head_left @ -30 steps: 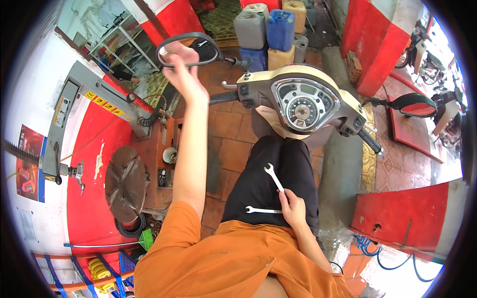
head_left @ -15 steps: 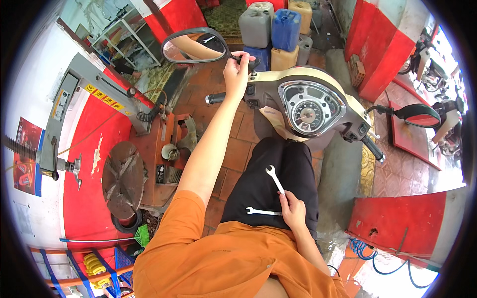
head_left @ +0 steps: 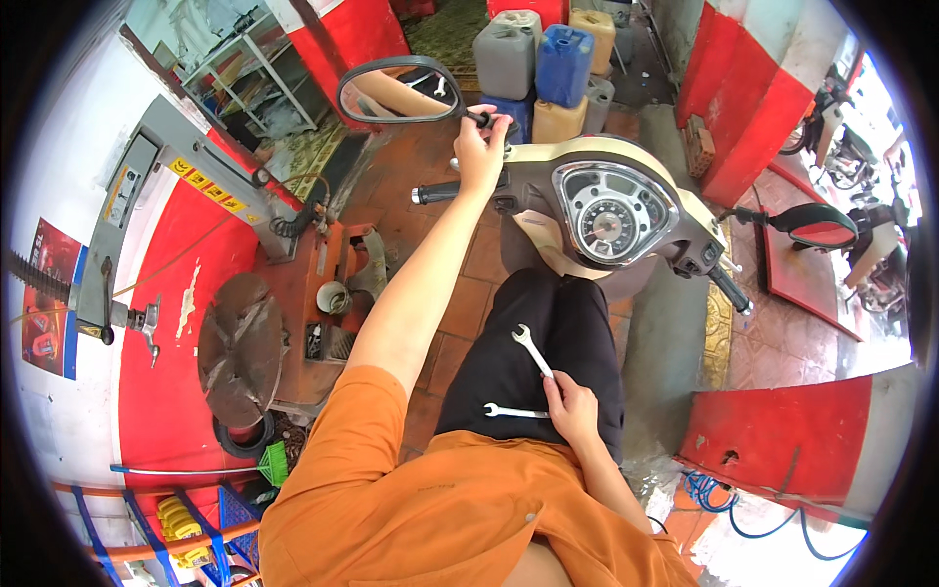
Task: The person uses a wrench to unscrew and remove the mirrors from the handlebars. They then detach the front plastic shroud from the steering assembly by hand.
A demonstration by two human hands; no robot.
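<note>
My left hand (head_left: 481,155) grips the stem of the left rear-view mirror (head_left: 401,90), where it meets the handlebar of a cream and brown scooter. Its fingertips wrap round the black joint, hiding part of it. My right hand (head_left: 573,405) rests on my dark trousers, closed on two open-end wrenches. One wrench (head_left: 532,350) points up and away, while the other wrench (head_left: 515,412) lies out to the left across my thigh. The scooter's dashboard (head_left: 611,220) is in front of me, between the left grip (head_left: 435,192) and the right grip (head_left: 731,292).
Stacked plastic jerrycans (head_left: 564,65) stand beyond the scooter. At the left is a tyre-changing machine (head_left: 240,347) with a round turntable. The right mirror (head_left: 820,226) sticks out near a red and white pillar (head_left: 748,98). A blue hose (head_left: 719,494) is coiled at the lower right.
The left mirror has swung to the right and slightly up, and my left hand has shifted a little to the right with its stem. My right hand stays on my lap with the wrenches.
</note>
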